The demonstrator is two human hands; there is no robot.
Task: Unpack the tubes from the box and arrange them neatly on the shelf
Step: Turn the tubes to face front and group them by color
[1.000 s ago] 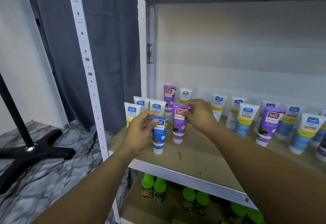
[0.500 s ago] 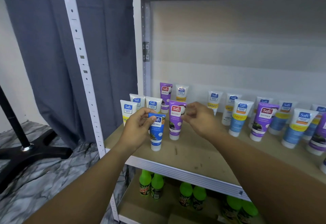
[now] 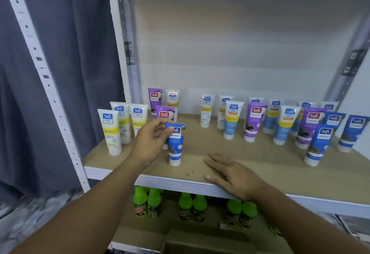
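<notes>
Head view: the left hand (image 3: 151, 140) curls round the top of a blue tube (image 3: 176, 143), thumb on its label, fingers behind its crimped end. That tube stands upright, cap down, on the shelf (image 3: 260, 165), near its front edge. Just behind the blue tube stands a purple tube (image 3: 165, 112), partly hidden by the hand. To the left of the blue tube stand three white tubes (image 3: 111, 131) with yellow bands, near the shelf's left post (image 3: 46, 77). To the right of the blue tube the right hand (image 3: 230, 173) lies flat, palm down on the shelf's front edge, fingers straight, holding nothing. Further right of the blue tube, more tubes (image 3: 284, 123) stand in loose rows towards the back wall. Below the blue tube, green-capped bottles (image 3: 154, 201) stand on the lower shelf, with a cardboard box (image 3: 200, 241) at the bottom edge.
</notes>
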